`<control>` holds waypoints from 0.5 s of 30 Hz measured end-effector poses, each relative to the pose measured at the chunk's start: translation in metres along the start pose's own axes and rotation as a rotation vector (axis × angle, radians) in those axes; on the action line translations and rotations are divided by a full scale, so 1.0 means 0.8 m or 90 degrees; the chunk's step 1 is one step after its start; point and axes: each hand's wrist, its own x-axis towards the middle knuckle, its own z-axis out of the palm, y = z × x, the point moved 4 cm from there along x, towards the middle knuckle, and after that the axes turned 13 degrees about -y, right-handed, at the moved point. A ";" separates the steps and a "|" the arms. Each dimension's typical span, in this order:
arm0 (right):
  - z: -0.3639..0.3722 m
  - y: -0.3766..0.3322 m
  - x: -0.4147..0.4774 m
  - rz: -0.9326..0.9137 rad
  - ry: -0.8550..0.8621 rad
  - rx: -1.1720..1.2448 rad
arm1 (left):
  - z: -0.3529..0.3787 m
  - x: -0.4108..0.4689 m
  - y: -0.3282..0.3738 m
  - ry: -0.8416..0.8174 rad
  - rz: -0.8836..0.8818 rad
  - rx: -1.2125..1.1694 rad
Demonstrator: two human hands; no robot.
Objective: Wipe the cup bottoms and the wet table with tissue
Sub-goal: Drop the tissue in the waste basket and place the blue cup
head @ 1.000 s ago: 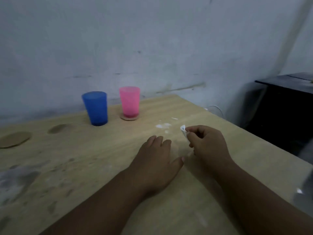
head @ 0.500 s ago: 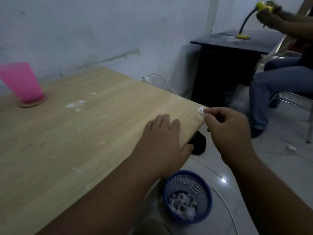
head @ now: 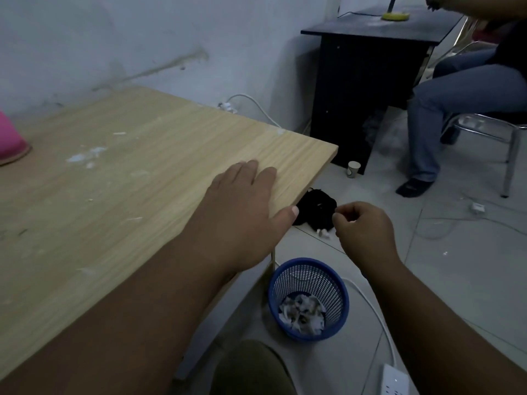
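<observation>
Left hand (head: 242,206) lies flat on the pale wooden bench (head: 142,166); right hand (head: 365,229), grip pinched narrow, perhaps holds a tissue scrap. Dropped here, it could miss the blue mesh wastebasket (head: 339,306) at its 7 o'clock.

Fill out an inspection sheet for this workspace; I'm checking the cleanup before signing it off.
Surface: wooden table, white flecks scattered on it.
Job's things: pink cup on a coaster at the left edge; no tissue sheet seen.
Clutter: blue bin holding crumpled paper, black bundle and paper cup on the floor.
Grippers: left hand flat on the table; right hand curled beyond the edge, contents unclear.
Cables: white cable behind the table; power strip on the floor.
Surroundings: black desk, seated person.
</observation>
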 end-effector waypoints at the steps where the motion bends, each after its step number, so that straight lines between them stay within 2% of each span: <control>1: -0.002 -0.002 -0.001 -0.007 0.006 0.016 | -0.001 0.000 0.000 0.004 0.000 -0.011; 6: -0.023 -0.054 -0.015 -0.140 0.075 0.104 | -0.007 -0.002 -0.002 0.063 -0.006 -0.074; 10: -0.039 -0.125 -0.031 -0.297 0.131 0.082 | -0.017 -0.016 -0.010 0.103 -0.055 -0.159; 12: -0.031 -0.167 -0.036 -0.349 0.097 0.042 | -0.024 -0.030 -0.023 0.100 -0.088 -0.140; 15: 0.000 -0.225 -0.045 -0.373 -0.022 -0.016 | -0.038 -0.057 -0.060 0.087 -0.138 -0.113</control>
